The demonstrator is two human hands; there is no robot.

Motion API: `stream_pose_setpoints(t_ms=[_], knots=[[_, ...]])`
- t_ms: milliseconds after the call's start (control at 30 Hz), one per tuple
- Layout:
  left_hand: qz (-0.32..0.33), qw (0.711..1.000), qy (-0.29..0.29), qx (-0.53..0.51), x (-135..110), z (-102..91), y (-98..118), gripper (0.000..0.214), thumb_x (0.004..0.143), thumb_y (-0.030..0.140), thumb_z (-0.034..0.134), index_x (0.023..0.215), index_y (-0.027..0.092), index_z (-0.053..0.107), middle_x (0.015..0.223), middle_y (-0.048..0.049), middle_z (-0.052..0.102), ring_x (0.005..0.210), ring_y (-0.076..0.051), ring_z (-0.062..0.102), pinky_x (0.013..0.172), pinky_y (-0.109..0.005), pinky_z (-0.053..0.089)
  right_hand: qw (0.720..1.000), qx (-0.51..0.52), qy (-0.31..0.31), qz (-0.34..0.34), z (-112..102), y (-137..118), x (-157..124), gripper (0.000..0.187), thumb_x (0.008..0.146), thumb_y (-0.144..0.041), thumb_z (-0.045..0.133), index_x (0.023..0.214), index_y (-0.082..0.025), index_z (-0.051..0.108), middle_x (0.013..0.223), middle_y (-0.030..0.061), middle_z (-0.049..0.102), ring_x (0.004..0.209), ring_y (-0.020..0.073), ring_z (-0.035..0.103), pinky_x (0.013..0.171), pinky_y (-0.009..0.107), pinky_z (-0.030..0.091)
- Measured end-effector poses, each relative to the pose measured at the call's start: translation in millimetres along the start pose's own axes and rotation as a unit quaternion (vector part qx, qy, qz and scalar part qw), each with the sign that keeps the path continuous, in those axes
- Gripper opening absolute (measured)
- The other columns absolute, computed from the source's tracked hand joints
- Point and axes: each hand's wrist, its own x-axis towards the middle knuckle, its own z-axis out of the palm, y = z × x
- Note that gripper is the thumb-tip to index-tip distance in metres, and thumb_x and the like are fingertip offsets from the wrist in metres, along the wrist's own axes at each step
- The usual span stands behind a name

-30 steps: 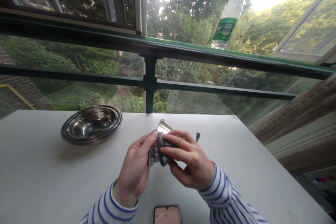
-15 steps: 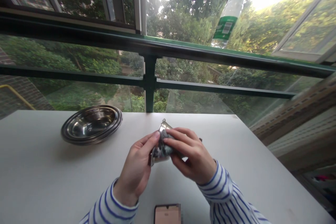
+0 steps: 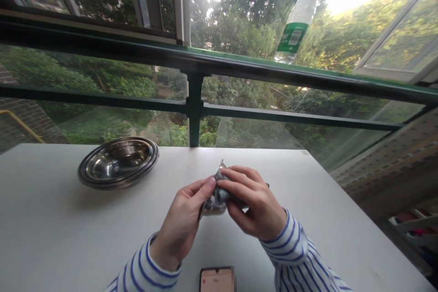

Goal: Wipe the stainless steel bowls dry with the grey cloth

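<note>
Shift since the earlier frame: the left hand [image 3: 179,221], right hand [image 3: 258,207] and metal cup [image 3: 215,212] lie slightly nearer the right edge of the table [image 3: 48,232]; the cup's rim is turned more nearly edge-on.
Bowl stack: several nested metal bowls [image 3: 118,164] rest near the table's far edge, toward its far-left corner.
Left hand: thumb and fingers pinch the cup at its flared rim.
Cup: held tilted above the table, between the two hands, in front of the middle of the far edge; its rim faces left and its body is largely covered.
Wad: a grey, crumpled wad [image 3: 221,195] lies against the cup's outer wall; its material cannot be told.
Phone: a phone [image 3: 217,280] lies below the cup, toward the table's near edge, which is out of view.
Right hand: fingers are bent over the wad, pressing it to the cup.
Bottle: a green-labelled bottle [image 3: 293,36] stands at the railing [image 3: 239,62], beyond the far edge.
Step in hand: apparently, rubbing the outer wall.
Next move: probably calls for a steady rim pinch and even pressure while turning the cup to an unrubbed part.
</note>
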Motion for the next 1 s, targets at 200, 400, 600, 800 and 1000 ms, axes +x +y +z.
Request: stream_pose_setpoints(t_ms=[200,400,600,800,1000], knots=[[0.009,1.000,0.002,0.003,0.1,0.7,1.4,0.024,0.077,0.026,0.060,0.096,0.016,0.069,0.083,-0.0050,0.070,0.074,-0.013,0.061,0.071,-0.024,0.045,0.999,-0.017,0.035,0.031,0.9,3.3,0.9,0.037,0.076,-0.017,0.049,0.113,-0.018,0.054,0.118,0.0086,0.057,0.107,0.0243,0.049,0.090,0.043,0.042],[0.008,1.000,0.007,-0.009,1.4,-0.8,-0.3,0.024,0.077,0.026,0.060,0.096,0.016,0.070,0.085,-0.0052,0.070,0.077,-0.013,0.061,0.072,-0.024,0.046,1.000,-0.016,-0.007,0.002,1.3,0.9,-0.8,0.039,0.074,-0.015,0.052,0.113,-0.019,0.055,0.120,0.0072,0.056,0.110,0.0252,0.046,0.090,0.043,0.042],[0.012,1.000,0.015,-0.018,2.0,-0.6,0.9,0.024,0.077,0.025,0.060,0.098,0.016,0.069,0.083,-0.0053,0.070,0.074,-0.014,0.061,0.070,-0.025,0.046,0.999,-0.031,0.014,0.025,2.6,0.9,0.3,0.039,0.079,-0.018,0.049,0.118,-0.019,0.051,0.121,0.0090,0.054,0.109,0.0247,0.047,0.090,0.044,0.043],[0.019,1.000,0.015,-0.013,1.0,0.2,0.1,0.023,0.077,0.024,0.060,0.097,0.017,0.069,0.084,-0.0048,0.070,0.074,-0.013,0.061,0.070,-0.024,0.046,0.999,-0.030,0.011,0.019,7.3,3.5,-2.0,0.041,0.080,-0.016,0.049,0.120,-0.016,0.049,0.125,0.0103,0.051,0.111,0.0251,0.045,0.091,0.044,0.043],[0.031,0.999,0.020,-0.024,3.3,-1.6,1.5,0.022,0.077,0.022,0.060,0.095,0.016,0.069,0.083,-0.0041,0.070,0.077,-0.013,0.061,0.071,-0.023,0.046,0.999,-0.039,-0.009,-0.019,7.8,-1.9,-1.2,0.040,0.080,-0.015,0.046,0.120,-0.018,0.048,0.127,0.0080,0.050,0.116,0.0252,0.041,0.092,0.045,0.042]])
